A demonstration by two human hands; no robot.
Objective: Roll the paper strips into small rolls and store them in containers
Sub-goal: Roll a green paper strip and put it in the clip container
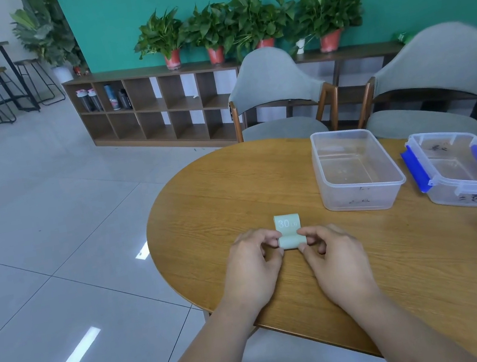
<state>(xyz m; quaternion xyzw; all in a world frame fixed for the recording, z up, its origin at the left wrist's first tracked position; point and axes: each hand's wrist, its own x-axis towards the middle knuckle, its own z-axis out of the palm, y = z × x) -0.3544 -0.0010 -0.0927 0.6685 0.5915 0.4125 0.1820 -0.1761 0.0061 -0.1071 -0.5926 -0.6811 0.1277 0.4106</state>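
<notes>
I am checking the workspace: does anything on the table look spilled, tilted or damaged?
Nothing stands out. The left hand and right hand pinch the green strip; the open container and blue-latched container stand level.

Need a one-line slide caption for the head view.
Left hand and right hand pinch the ends of a partly rolled pale green strip on the wooden table, near an open clear container.
</notes>
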